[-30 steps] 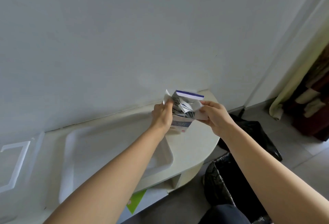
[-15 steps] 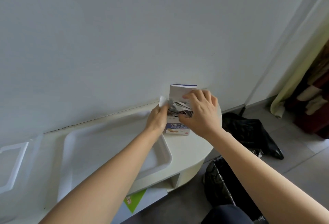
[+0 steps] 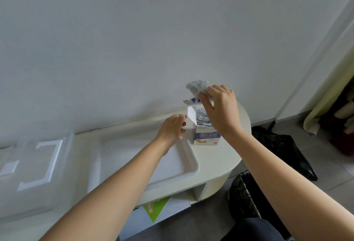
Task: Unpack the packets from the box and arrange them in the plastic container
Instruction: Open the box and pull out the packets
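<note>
Gripping packets, right hand above box

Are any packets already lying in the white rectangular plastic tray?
No, the white plastic tray shows a bare floor; the small silvery packets are in the right hand and in the open blue-and-white cardboard box.

Grips a crumpled bunch of packets in the right hand above the open box near the table's far right edge. Holds the left hand, fingers loosely curled, just beside the box, over the white tray's far right corner.
</note>
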Tool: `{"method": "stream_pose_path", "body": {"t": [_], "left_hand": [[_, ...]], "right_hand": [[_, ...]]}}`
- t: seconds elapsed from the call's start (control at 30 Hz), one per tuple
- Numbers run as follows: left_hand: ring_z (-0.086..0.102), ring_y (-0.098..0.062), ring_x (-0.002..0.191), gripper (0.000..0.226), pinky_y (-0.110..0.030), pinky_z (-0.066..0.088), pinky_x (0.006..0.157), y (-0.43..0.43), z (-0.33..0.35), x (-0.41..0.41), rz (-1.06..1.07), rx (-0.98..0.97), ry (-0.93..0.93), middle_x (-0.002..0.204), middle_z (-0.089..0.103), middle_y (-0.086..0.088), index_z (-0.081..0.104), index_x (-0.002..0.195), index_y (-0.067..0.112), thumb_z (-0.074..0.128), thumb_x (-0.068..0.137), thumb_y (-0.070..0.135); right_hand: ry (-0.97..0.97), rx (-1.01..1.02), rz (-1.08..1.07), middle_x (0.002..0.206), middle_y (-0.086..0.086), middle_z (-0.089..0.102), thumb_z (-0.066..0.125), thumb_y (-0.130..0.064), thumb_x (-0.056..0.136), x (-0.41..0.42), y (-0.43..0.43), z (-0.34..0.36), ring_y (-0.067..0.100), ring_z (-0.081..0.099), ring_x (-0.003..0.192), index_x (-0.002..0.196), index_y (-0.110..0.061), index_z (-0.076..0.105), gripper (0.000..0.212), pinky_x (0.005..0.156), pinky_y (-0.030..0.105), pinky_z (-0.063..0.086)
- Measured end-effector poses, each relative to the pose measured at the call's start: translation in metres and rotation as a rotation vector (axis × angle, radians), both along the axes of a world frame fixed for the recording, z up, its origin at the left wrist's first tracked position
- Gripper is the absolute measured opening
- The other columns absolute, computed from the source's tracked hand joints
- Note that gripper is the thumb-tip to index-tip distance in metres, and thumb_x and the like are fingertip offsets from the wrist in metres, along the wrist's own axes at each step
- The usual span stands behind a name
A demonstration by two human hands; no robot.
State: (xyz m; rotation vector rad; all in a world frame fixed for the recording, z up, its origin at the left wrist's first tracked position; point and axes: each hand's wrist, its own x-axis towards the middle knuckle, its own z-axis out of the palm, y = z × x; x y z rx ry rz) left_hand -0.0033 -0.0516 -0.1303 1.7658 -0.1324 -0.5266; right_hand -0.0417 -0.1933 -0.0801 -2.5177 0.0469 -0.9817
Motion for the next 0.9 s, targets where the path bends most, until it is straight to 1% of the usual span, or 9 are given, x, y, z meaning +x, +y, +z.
{"method": "stream_pose_path", "body": {"t": [0.07,0.17,0.3,0.4,0.47,0.53,0.67,0.8,0.9], "left_hand": [[0.057,-0.018,0.079,0.024,-0.026,0.045,0.062,0.013,0.002,0.001,0.035,-0.015,-0.002,0.102,0.06,-0.006,0.059,0.108,0.014,0.04,0.098,0.025],[0.056,-0.016,0.072,0.02,-0.024,0.044,0.058,0.047,-0.003,0.002,0.132,0.014,-0.03,0.091,0.061,-0.003,0.061,0.107,0.015,0.045,0.096,0.021],[0.059,-0.019,0.069,0.018,-0.032,0.049,0.065,0.104,-0.018,-0.004,0.246,0.191,-0.091,0.082,0.064,-0.001,0.063,0.098,0.017,0.046,0.093,0.012],[0.066,-0.024,0.084,0.024,-0.038,0.053,0.082,0.142,-0.023,-0.014,0.244,0.328,-0.146,0.091,0.068,-0.002,0.065,0.103,0.02,0.045,0.092,0.012],[0.066,-0.024,0.089,0.022,-0.038,0.054,0.083,0.161,-0.023,-0.021,0.249,0.377,-0.221,0.093,0.069,-0.001,0.065,0.095,0.028,0.049,0.091,0.014],[0.065,-0.021,0.082,0.021,-0.032,0.052,0.077,0.178,-0.016,-0.029,0.285,0.417,-0.317,0.088,0.069,0.002,0.066,0.09,0.031,0.052,0.09,0.016],[0.061,-0.015,0.074,0.02,-0.029,0.049,0.071,0.212,0.003,-0.043,0.431,0.455,-0.599,0.083,0.069,0.003,0.069,0.089,0.027,0.055,0.087,0.013],[0.057,-0.023,0.085,0.018,-0.032,0.044,0.073,0.255,0.014,-0.052,0.673,0.56,-0.69,0.093,0.065,-0.001,0.069,0.09,0.023,0.055,0.084,0.011],[0.046,-0.037,0.113,0.03,-0.042,0.038,0.09,0.294,0.016,-0.058,0.813,0.887,-0.481,0.12,0.058,-0.013,0.063,0.114,0.018,0.056,0.085,0.022]], "right_hand": [[0.02,0.146,0.085,0.057,0.001,0.043,0.058,-0.019,0.089,0.005,0.015,0.006,0.021,0.033,0.053,0.061,-0.013,0.037,0.036,0.053,0.032,0.025],[0.255,0.335,0.221,0.056,0.02,0.051,0.058,-0.019,0.09,0.013,0.044,0.001,0.022,0.035,0.051,0.06,0.001,0.045,0.038,0.049,0.033,0.029],[0.55,0.333,0.213,0.052,0.004,0.035,0.061,-0.015,0.087,0.018,0.078,-0.039,0.02,0.033,0.058,0.058,-0.012,0.038,0.037,0.048,0.03,0.022],[0.707,0.264,0.152,0.07,0.007,0.059,0.058,-0.02,0.087,0.018,0.098,-0.073,0.026,0.053,0.07,0.093,-0.007,0.056,0.014,0.055,0.03,0.034],[0.849,0.137,0.124,0.101,0.014,0.065,0.057,-0.028,0.089,0.015,0.105,-0.083,0.032,0.06,0.091,0.119,-0.007,0.05,0.037,0.069,0.033,0.045],[0.876,0.002,0.109,0.117,0.015,0.059,0.056,-0.034,0.091,0.014,0.113,-0.085,0.034,0.056,0.105,0.125,-0.008,0.045,0.045,0.082,0.038,0.047],[0.745,-0.233,0.07,0.131,0.013,0.044,0.055,-0.041,0.089,0.019,0.144,-0.067,0.032,0.041,0.122,0.132,-0.012,0.042,0.053,0.094,0.041,0.039],[0.65,0.025,0.509,0.137,0.008,0.042,0.061,-0.036,0.089,0.012,0.205,-0.039,0.026,0.046,0.124,0.14,-0.022,0.039,0.058,0.102,0.037,0.038],[0.796,0.193,0.67,0.139,0.009,0.041,0.064,-0.041,0.087,-0.001,0.258,-0.028,0.024,0.052,0.119,0.143,-0.024,0.034,0.066,0.1,0.032,0.041]]}}
